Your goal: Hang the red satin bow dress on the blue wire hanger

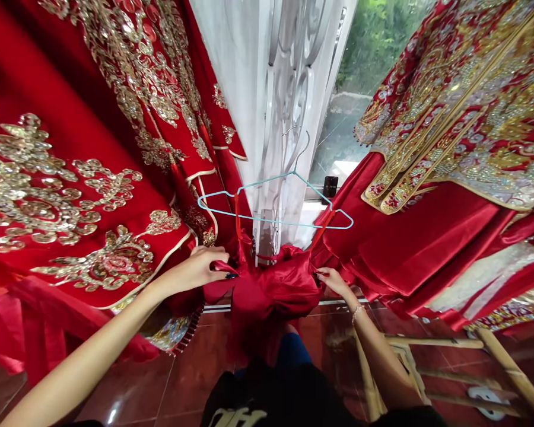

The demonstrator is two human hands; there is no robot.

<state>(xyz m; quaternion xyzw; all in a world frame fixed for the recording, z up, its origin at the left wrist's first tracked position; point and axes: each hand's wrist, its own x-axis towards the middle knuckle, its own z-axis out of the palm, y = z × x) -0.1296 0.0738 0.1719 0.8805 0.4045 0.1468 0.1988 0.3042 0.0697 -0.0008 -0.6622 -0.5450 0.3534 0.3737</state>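
My left hand (202, 268) is closed, pinching the left top edge of a plain red satin garment (271, 290). My right hand (333, 280) grips the garment's right edge, its fingers partly buried in the cloth. The garment hangs by two thin red loops from a light blue wire hanger (276, 220), whose metal hook (299, 148) reaches up in front of a white curtain (249, 89). The cloth bunches and sags between my hands.
Red gowns with gold embroidery hang close on the left (93, 178) and right (463, 118). A window with a white scrolled grille (293, 71) is behind the curtain. A small black device (330, 187) sits on the sill. A wooden ladder (449, 367) lies on the dark red tiled floor.
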